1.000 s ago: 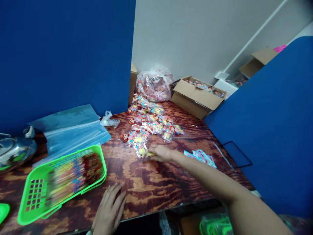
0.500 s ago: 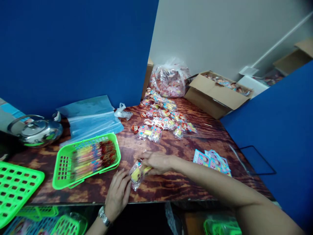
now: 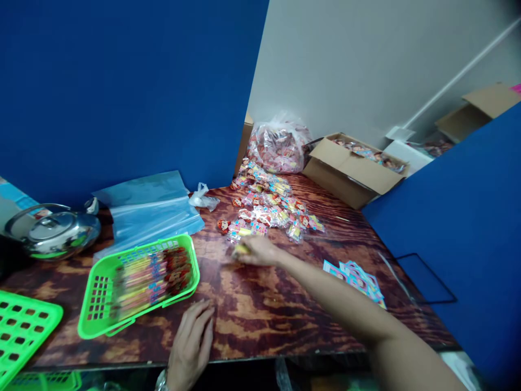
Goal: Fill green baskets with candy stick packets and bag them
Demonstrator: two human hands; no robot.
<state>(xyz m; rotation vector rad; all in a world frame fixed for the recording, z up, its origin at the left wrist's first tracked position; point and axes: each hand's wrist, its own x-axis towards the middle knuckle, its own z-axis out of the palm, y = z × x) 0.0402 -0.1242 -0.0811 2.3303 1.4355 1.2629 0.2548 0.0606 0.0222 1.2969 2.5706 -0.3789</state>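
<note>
My right hand [image 3: 260, 251], a little blurred, is closed on a small clear plastic packet [image 3: 241, 249] with something yellow in it. It is just in front of a loose pile of similar packets [image 3: 266, 217], which show red-haired cartoon figures and pink, blue and yellow parts. Near the table's front edge, my left hand [image 3: 192, 339] lies palm down with its fingers stretched out, holding nothing. Left of it stands a bright green basket [image 3: 87, 320] filled with rows of pink and yellow sticks with red-brown figure tops [image 3: 157, 277].
Printed cards [image 3: 358, 279] lie on the right of the wooden table [image 3: 280, 320]. At the back are a full clear bag [image 3: 279, 146] and an open cardboard box [image 3: 354, 165]. A steel kettle [image 3: 61, 233], plastic sheets [image 3: 152, 209] and another green basket [image 3: 24, 326] are at left.
My right hand has carried the packet away from my left hand, forward toward the pile. The left hand has let go of it and rests on the table. The view has shifted slightly.
</note>
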